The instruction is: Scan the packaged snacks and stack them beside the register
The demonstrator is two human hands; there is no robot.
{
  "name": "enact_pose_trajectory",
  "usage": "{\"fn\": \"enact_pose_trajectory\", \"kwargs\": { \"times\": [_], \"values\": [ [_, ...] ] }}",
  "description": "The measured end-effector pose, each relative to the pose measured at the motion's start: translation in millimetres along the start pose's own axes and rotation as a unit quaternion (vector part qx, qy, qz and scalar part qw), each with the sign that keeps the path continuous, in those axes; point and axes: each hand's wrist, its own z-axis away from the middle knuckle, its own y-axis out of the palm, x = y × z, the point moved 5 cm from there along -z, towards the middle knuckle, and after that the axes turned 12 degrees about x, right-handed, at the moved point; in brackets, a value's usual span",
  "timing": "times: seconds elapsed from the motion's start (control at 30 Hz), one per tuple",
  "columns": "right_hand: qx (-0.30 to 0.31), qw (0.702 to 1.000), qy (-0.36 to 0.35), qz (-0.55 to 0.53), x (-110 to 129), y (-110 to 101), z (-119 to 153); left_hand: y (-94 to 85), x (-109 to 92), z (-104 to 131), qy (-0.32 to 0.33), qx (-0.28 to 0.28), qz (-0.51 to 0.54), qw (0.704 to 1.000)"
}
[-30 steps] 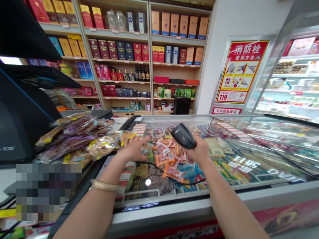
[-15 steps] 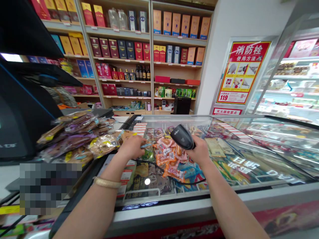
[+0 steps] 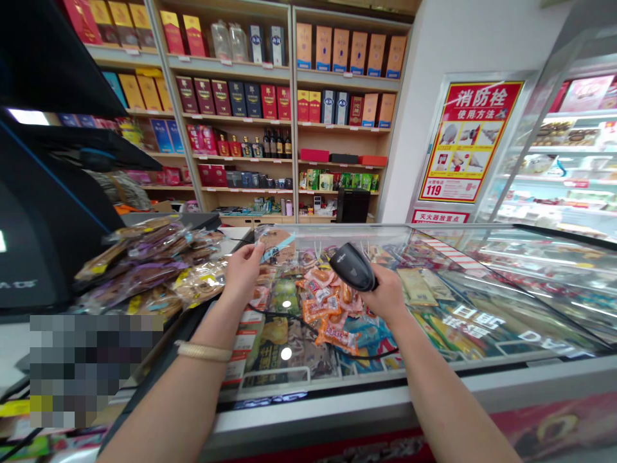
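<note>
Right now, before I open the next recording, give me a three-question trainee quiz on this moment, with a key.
1. What does the left hand hold?
2. True or false: the right hand grips a black handheld scanner.
3. As seen here, the orange and pink packets lie: (a) left of both hands, (b) between the hands, (c) right of both hands.

Key: 1. A clear-wrapped package with a blue strip. 2. True. 3. b.

"119" and "消防栓" on the red poster (image 3: 472, 141) ("灭火器放置点" on the sign (image 3: 439, 217) beneath)
</note>
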Motion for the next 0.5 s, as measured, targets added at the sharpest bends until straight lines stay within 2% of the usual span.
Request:
{"fn": "enact_pose_trajectory", "kwargs": {
  "times": [0.1, 0.17, 0.23, 0.33, 0.4, 0.43, 0.5],
  "values": [
    [0.009, 1.000, 0.005, 0.007, 0, 1, 0, 11.3, 6, 4, -0.062, 0.015, 0.152, 0.986],
    [0.017, 1.000, 0.008, 0.007, -1, 3, 1, 20.3, 7, 8, -0.108, 0.035, 0.252, 0.961],
    [0.020, 1.000, 0.006, 0.001, -2, 4, 1, 30.9, 8, 13, -0.169, 0.073, 0.357, 0.916],
    [0.021, 1.000, -0.003, -0.010, -1, 4, 1, 46.0, 10, 23, -0.255, 0.149, 0.491, 0.819],
    [0.028, 0.999, -0.011, -0.018, 1, 4, 0, 51.6, 11, 29, -0.288, 0.186, 0.544, 0.766],
    [0.033, 0.999, -0.017, -0.022, 2, 4, 0, 53.2, 13, 31, -0.300, 0.199, 0.558, 0.748],
    [0.047, 0.998, -0.030, -0.030, 7, 5, 0, 54.9, 17, 34, -0.321, 0.213, 0.563, 0.731]
  ]
}}
